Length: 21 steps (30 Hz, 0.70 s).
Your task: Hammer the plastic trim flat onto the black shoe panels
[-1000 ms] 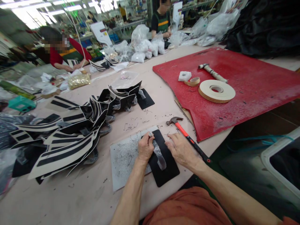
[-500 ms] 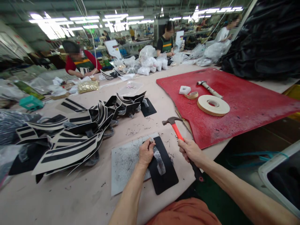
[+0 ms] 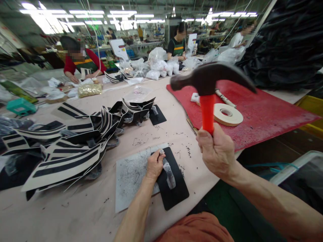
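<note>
The bench runs under everything here, its pinkish-grey surface strewn with dark bits around the grey board, which lies near the person's side. Beyond that board and to its right, a large red sheet spreads out. To the board's left sits a long heap of striped panels, cream with black bands, curling over one another. The grey board itself is flat, its face littered with dark threads and scraps. Overlapping the board's right edge lies a black panel, its near end reaching past onto the bench.

To the right of the board, held up off the bench, is a claw hammer — head on top, claw pointing right, orange handle running down into the right hand. The fingers of that hand are wrapped around the handle. The left hand is over the board's right edge, its thumb and fingertips pinched together.

A tape roll lies on the red sheet, beyond and right of the board. Just right of the board, a clear-wrapped strap rests on the black panel. Smallest is a pale piece — gripped between the left fingertips near the board's far right corner.
</note>
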Each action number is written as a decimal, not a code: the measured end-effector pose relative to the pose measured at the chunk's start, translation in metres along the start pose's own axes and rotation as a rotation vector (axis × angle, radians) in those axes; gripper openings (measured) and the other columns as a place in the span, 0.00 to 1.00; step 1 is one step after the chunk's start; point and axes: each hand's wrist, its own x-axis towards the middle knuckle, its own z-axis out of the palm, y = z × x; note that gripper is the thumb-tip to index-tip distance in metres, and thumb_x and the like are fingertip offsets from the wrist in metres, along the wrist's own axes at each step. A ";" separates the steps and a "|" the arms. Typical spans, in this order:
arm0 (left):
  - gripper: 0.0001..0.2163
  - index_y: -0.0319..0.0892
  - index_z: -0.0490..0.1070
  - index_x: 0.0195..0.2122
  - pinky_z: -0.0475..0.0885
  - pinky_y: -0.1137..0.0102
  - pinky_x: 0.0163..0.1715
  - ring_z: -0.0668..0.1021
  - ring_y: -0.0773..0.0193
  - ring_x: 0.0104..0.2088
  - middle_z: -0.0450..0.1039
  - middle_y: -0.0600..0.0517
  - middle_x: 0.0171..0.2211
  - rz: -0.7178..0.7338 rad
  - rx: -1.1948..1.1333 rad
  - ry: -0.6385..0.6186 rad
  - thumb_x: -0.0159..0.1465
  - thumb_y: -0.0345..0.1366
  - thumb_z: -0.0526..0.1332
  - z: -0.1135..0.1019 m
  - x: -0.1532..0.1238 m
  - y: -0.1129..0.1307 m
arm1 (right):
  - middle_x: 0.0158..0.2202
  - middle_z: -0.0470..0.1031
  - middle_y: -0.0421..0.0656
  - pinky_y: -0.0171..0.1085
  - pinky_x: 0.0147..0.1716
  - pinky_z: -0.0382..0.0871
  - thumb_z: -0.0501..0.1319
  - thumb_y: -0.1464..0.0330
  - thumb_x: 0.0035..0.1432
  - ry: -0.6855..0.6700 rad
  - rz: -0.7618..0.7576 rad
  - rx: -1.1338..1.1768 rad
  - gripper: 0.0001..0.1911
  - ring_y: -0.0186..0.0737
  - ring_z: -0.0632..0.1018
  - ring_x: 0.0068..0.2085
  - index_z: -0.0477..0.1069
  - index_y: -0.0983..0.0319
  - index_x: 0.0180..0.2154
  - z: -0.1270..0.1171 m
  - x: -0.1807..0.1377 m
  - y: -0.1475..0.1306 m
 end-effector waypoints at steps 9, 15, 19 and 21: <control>0.07 0.45 0.75 0.37 0.71 0.71 0.37 0.78 0.63 0.33 0.78 0.52 0.32 -0.013 0.027 -0.039 0.67 0.35 0.57 -0.001 0.000 0.002 | 0.26 0.73 0.43 0.36 0.24 0.51 0.47 0.60 0.72 -0.707 0.054 -0.207 0.16 0.38 0.74 0.26 0.67 0.62 0.40 0.038 -0.050 0.054; 0.07 0.45 0.76 0.39 0.73 0.68 0.42 0.80 0.61 0.37 0.80 0.50 0.37 -0.031 -0.010 -0.034 0.66 0.36 0.58 -0.001 0.000 0.001 | 0.36 0.75 0.52 0.40 0.36 0.66 0.49 0.64 0.71 -0.684 0.267 -0.255 0.14 0.46 0.76 0.37 0.68 0.66 0.43 0.079 -0.065 0.078; 0.07 0.45 0.77 0.38 0.74 0.68 0.42 0.81 0.60 0.37 0.81 0.51 0.36 -0.042 -0.003 -0.019 0.66 0.38 0.59 -0.002 0.001 0.002 | 0.56 0.66 0.58 0.48 0.51 0.64 0.59 0.69 0.63 -0.433 -0.040 -0.123 0.22 0.54 0.69 0.54 0.62 0.66 0.57 0.098 -0.074 0.041; 0.07 0.45 0.77 0.38 0.74 0.69 0.40 0.81 0.61 0.36 0.81 0.51 0.35 -0.063 -0.006 -0.008 0.65 0.38 0.59 -0.003 0.000 0.004 | 0.57 0.65 0.54 0.45 0.51 0.63 0.58 0.74 0.61 -0.466 -0.308 0.039 0.22 0.50 0.68 0.54 0.63 0.63 0.57 0.102 -0.074 0.015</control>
